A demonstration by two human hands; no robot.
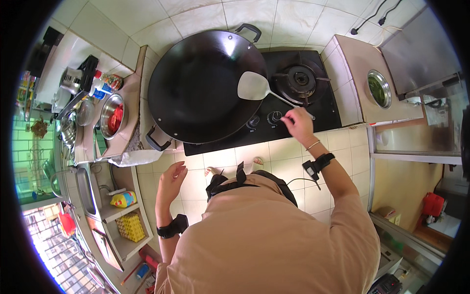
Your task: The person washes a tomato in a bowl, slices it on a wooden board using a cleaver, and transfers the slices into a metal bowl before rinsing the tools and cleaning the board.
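Observation:
A large black wok (205,88) sits over the left side of a black gas stove (323,106), and its inside looks bare. The metal spatula (253,86) lies with its blade over the wok's right rim; its handle slopes down toward the stove's front. My right hand (299,125) is at the front of the stove, fingers drawn together right beside the right control knob (277,116). It overlaps the spatula handle; whether it grips knob or handle is unclear. My left hand (172,180) hangs loosely in the air below the wok's left handle (158,139), holding nothing.
A steel bowl (123,126) of red food stands on the left counter beside several bottles (101,88). To the right, a steel bowl (387,99) of green leaves rests on a tiled ledge (352,70). The bare right burner (301,77) adjoins the wok. Yellow egg trays (131,228) fill a lower shelf.

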